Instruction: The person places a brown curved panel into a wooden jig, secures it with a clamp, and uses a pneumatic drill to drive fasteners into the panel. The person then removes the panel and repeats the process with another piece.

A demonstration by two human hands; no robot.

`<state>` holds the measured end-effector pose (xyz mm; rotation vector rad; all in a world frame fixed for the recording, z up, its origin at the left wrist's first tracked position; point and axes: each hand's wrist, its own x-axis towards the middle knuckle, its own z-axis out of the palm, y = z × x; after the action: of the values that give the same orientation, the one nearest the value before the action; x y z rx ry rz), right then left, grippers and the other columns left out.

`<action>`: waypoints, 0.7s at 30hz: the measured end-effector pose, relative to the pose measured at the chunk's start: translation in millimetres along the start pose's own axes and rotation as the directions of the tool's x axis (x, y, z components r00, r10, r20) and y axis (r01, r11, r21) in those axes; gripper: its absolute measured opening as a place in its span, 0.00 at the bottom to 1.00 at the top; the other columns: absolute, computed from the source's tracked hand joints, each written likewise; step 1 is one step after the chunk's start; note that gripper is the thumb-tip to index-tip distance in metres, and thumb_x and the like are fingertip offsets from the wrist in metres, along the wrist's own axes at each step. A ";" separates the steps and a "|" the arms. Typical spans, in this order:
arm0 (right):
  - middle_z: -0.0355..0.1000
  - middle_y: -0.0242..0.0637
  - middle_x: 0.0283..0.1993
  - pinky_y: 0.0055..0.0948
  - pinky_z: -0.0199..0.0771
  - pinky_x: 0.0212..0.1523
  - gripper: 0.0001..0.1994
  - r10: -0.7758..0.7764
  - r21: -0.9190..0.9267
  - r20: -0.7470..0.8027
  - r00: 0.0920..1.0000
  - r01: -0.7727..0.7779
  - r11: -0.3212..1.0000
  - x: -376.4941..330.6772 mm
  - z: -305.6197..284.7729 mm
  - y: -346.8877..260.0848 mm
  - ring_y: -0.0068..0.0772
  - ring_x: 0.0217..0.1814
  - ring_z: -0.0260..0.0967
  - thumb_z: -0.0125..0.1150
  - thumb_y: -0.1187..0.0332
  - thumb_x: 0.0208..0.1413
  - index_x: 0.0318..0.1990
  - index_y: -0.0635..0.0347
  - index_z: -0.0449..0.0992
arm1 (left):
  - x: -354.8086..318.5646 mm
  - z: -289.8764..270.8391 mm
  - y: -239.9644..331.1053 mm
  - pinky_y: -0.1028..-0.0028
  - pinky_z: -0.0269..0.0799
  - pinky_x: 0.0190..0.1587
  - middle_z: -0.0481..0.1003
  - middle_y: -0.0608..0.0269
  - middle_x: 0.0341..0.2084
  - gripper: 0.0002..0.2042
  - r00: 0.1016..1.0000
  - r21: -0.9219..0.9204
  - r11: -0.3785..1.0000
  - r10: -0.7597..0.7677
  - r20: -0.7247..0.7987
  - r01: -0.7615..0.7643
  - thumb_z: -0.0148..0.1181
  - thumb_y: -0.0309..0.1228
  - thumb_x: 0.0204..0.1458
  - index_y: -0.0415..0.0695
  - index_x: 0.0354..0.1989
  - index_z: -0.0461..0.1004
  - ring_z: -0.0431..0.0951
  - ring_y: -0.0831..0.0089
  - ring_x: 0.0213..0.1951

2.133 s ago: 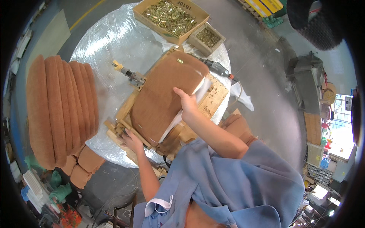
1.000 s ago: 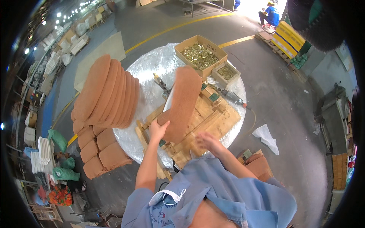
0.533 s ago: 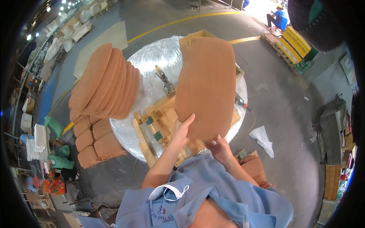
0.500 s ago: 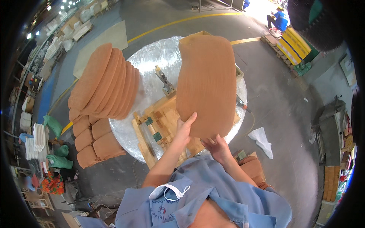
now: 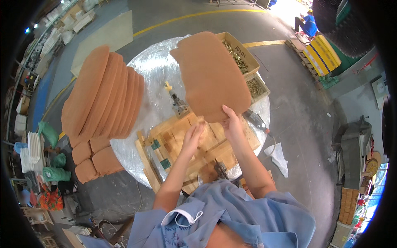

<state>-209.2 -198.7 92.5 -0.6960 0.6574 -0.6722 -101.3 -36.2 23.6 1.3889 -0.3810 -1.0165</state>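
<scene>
A brown fabric-covered panel [image 5: 215,76] with rounded corners is held up above a round, plastic-wrapped table [image 5: 155,74]. My right hand [image 5: 232,123] pinches its near edge, thumb on the upper face. Apart from the panel, my left hand [image 5: 192,138] hovers over a wooden jig [image 5: 215,134], fingers stretched out and holding nothing. Metal toggle clamps stand on the jig; one clamp [image 5: 178,103] with a yellow tip is at its far side, another [image 5: 220,168] close to my body. Green pads [image 5: 165,163] sit along its left part.
A stack of similar brown panels [image 5: 99,97] rises on the left, with more brown cushions [image 5: 105,159] below. Screws fill a box [image 5: 253,62]; a second tray [image 5: 264,91] stands beside it. A power driver [image 5: 257,122] lies at the right. A white cloth [image 5: 280,160] is on the floor.
The panel has tilted and shifted left and away, uncovering the jig, the boxes and the driver. My left hand has let go of it; my right hand has moved up onto its near edge.
</scene>
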 end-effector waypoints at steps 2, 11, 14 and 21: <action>0.72 0.38 0.67 0.51 0.74 0.67 0.30 0.037 0.073 0.009 0.999 -0.037 0.997 52.4 17.9 12.6 0.41 0.71 0.70 0.68 0.63 0.64 0.71 0.54 0.63 | -11.9 -19.7 -38.5 0.65 0.68 0.69 0.78 0.53 0.62 0.29 1.000 0.233 0.972 0.025 -0.015 -0.021 0.59 0.48 0.69 0.36 0.67 0.73 0.76 0.61 0.63; 0.74 0.36 0.59 0.49 0.78 0.61 0.26 0.193 -0.061 0.025 0.981 -0.191 0.980 273.0 77.0 100.5 0.40 0.59 0.75 0.70 0.61 0.63 0.65 0.54 0.68 | -73.1 -38.5 -134.9 0.50 0.52 0.77 0.45 0.33 0.80 0.49 0.996 0.946 0.323 -0.089 0.031 -0.001 0.63 0.63 0.57 0.34 0.75 0.61 0.44 0.38 0.80; 0.73 0.41 0.61 0.48 0.81 0.56 0.27 0.284 0.003 -0.087 0.955 -0.285 0.959 312.4 52.8 136.7 0.42 0.52 0.77 0.70 0.59 0.64 0.65 0.57 0.68 | -69.5 -23.7 -113.9 0.45 0.51 0.77 0.45 0.32 0.80 0.49 0.987 0.956 0.289 -0.162 0.003 0.044 0.63 0.64 0.57 0.37 0.77 0.59 0.42 0.38 0.81; 0.71 0.49 0.66 0.42 0.83 0.55 0.30 0.361 -0.077 0.035 0.932 -0.358 0.931 265.9 -17.9 138.2 0.48 0.55 0.80 0.63 0.56 0.70 0.71 0.62 0.62 | -69.3 -26.0 -109.0 0.40 0.52 0.76 0.39 0.34 0.81 0.47 0.974 0.957 0.288 -0.216 0.068 -0.003 0.71 0.63 0.49 0.58 0.76 0.64 0.39 0.34 0.81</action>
<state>-16.1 -319.3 -103.1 -0.6319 0.7429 -0.2934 -159.3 48.0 -59.4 2.4566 -1.2247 -1.0474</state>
